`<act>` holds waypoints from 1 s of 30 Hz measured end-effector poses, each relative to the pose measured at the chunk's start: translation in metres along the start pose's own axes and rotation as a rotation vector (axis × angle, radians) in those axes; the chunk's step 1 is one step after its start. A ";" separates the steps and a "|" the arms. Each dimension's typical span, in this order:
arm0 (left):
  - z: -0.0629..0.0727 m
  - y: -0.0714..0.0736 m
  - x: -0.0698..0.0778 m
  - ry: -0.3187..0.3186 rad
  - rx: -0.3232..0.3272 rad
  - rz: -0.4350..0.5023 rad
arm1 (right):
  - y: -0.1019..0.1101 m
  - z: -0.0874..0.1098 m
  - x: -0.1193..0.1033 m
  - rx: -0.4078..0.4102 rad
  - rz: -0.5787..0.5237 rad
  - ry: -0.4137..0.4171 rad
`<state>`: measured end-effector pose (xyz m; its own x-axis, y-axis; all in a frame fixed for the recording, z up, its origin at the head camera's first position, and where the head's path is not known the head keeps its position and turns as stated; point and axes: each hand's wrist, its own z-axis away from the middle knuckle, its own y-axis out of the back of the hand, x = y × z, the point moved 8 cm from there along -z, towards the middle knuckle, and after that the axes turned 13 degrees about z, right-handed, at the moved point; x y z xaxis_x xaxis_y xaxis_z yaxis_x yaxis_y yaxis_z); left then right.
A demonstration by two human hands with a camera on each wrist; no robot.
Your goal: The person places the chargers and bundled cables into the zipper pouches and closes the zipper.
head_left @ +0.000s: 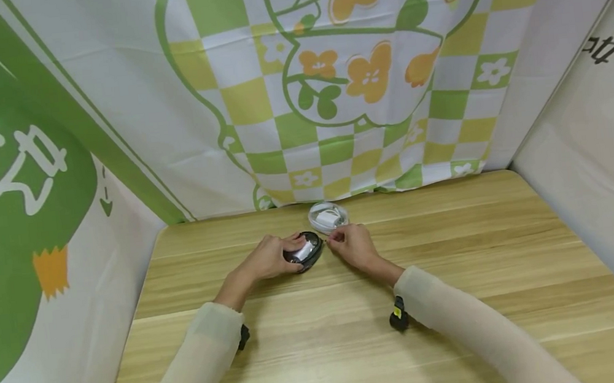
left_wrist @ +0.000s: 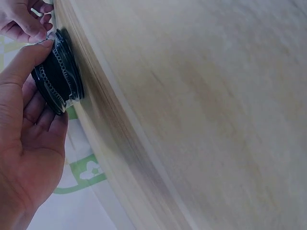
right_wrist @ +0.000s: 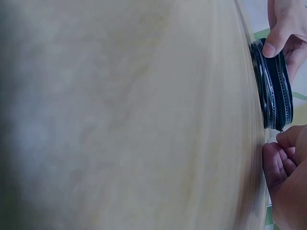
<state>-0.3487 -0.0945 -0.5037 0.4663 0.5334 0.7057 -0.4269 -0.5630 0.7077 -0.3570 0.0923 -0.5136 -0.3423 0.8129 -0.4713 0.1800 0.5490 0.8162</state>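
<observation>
A small round zip case point(head_left: 305, 252) with a clear top and black trim stands on the wooden table, something white inside it. My left hand point(head_left: 274, 256) grips it from the left, thumb on the near edge and fingers over the top. The zipper teeth point(right_wrist: 273, 96) run along its side in the right wrist view. At the case's right end my right hand point(head_left: 353, 245) pinches the zipper pull point(right_wrist: 281, 130) between thumb and curled forefinger. Just behind that hand lies a clear round case point(head_left: 327, 216) holding a white charger and cable.
The wooden table point(head_left: 321, 338) meets a hanging cloth point(head_left: 358, 143) with green and yellow checks at its back edge. Printed cloth walls point(head_left: 6, 183) stand at the left and right. Small black wrist cameras point(head_left: 398, 315) sit under the sleeves.
</observation>
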 end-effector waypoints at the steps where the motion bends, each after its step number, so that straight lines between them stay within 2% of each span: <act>1: 0.000 0.000 0.000 0.004 -0.006 -0.001 | 0.000 0.000 0.000 0.005 0.003 -0.005; 7: -0.001 -0.001 0.000 0.007 -0.039 0.001 | -0.002 0.000 0.003 0.021 0.017 -0.033; 16: -0.001 0.000 0.006 -0.052 -0.057 -0.044 | -0.001 0.004 0.003 0.003 -0.023 -0.013; 22: 0.000 0.001 0.011 -0.046 -0.004 -0.124 | -0.001 0.009 0.000 -0.026 -0.055 0.009; 30: -0.004 -0.002 0.017 0.006 0.076 -0.181 | -0.002 0.015 -0.004 -0.079 -0.079 0.021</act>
<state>-0.3431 -0.0819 -0.4930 0.5255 0.6339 0.5675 -0.2770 -0.5033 0.8185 -0.3416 0.0909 -0.5180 -0.3716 0.7630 -0.5289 0.0788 0.5936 0.8009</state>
